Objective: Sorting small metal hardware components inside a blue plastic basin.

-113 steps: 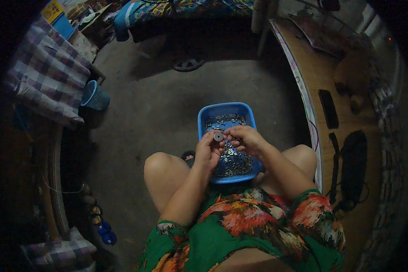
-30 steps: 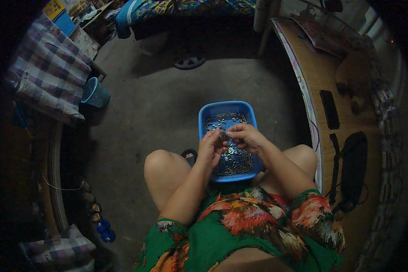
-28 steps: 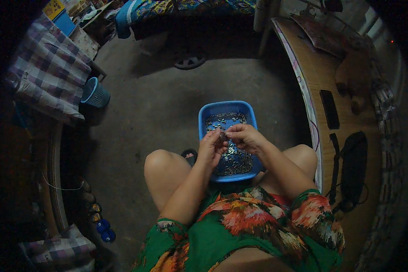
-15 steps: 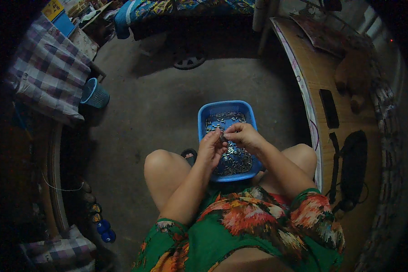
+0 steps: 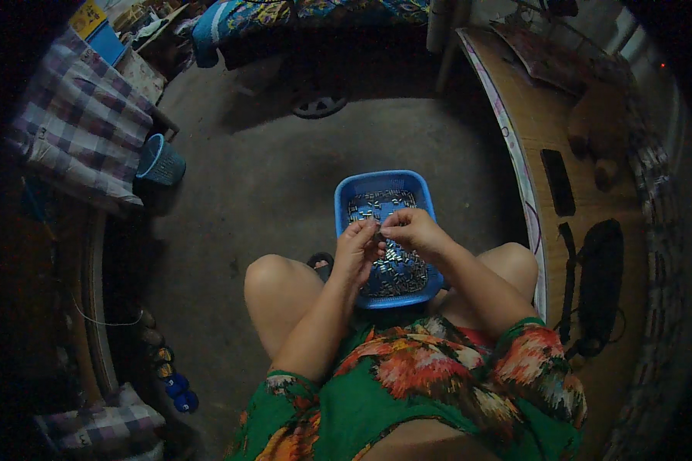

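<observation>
Between my knees stands a blue plastic basket (image 5: 384,178) with many small, shiny metal cylinders (image 5: 396,273) scattered over its bottom. Above its middle, my left hand (image 5: 361,244) and my right hand (image 5: 411,229) meet fingertip to fingertip. The left fingers are curled, with something small and dark in them that is too small to name. Thumb and forefinger of the right hand pinch together at the same spot; what they grip is hidden.
To the right runs a wooden bench (image 5: 546,253) carrying a dark phone (image 5: 557,182) and a black bag (image 5: 600,269). A blue wastebasket (image 5: 161,160) stands at the left beside a checked cloth (image 5: 84,115). A round black base (image 5: 319,106) rests on the floor ahead.
Both hands stay over the basket in nearly the same place. Only the fingertips have shifted slightly where they meet.
</observation>
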{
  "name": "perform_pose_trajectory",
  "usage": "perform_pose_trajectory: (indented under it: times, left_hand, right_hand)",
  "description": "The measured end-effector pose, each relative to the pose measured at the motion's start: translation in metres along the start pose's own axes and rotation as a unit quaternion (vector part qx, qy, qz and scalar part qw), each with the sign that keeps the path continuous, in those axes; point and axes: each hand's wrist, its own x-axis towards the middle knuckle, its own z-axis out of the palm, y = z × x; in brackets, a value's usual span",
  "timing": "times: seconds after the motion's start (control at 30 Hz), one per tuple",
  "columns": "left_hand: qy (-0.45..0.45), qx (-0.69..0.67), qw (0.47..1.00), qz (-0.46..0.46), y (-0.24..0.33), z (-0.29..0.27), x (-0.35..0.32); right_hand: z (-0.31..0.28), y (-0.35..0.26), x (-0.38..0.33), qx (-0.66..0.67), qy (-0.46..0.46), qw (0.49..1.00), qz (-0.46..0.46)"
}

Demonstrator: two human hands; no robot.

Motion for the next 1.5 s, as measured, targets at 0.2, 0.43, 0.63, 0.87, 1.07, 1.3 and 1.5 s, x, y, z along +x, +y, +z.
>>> perform_pose_trajectory:
  times: [0.2,0.43,0.63,0.87,1.07,1.3,1.5]
  left_hand:
    - [-0.004,-0.004,1.0,-0.011,0.001,0.001,0.0]
    - [0.004,-0.01,1.0,-0.001,0.0,0.001,0.001]
    - [0.014,-0.016,1.0,-0.005,0.003,0.005,-0.001]
    - [0.023,-0.013,1.0,0.009,0.003,0.005,0.0]
    - [0.031,0.011,0.999,0.01,0.002,0.001,0.002]
    - [0.026,0.004,1.0,0.005,0.002,0.001,0.001]
    - [0.02,0.008,1.0,0.012,0.001,0.003,0.0]
  right_hand:
    - [-0.004,0.004,0.006,-0.064,0.005,0.998,-0.028]
    - [-0.005,0.016,0.01,-0.114,0.031,0.984,-0.13]
    - [0.0,0.015,0.008,-0.12,0.056,0.981,-0.141]
    - [-0.001,0.003,0.003,-0.063,0.02,0.998,-0.019]
    - [0.0,0.002,0.004,-0.069,0.017,0.997,-0.02]
    - [0.001,0.004,0.004,-0.088,0.023,0.995,-0.035]
    - [0.001,0.003,0.002,-0.118,0.049,0.991,-0.039]
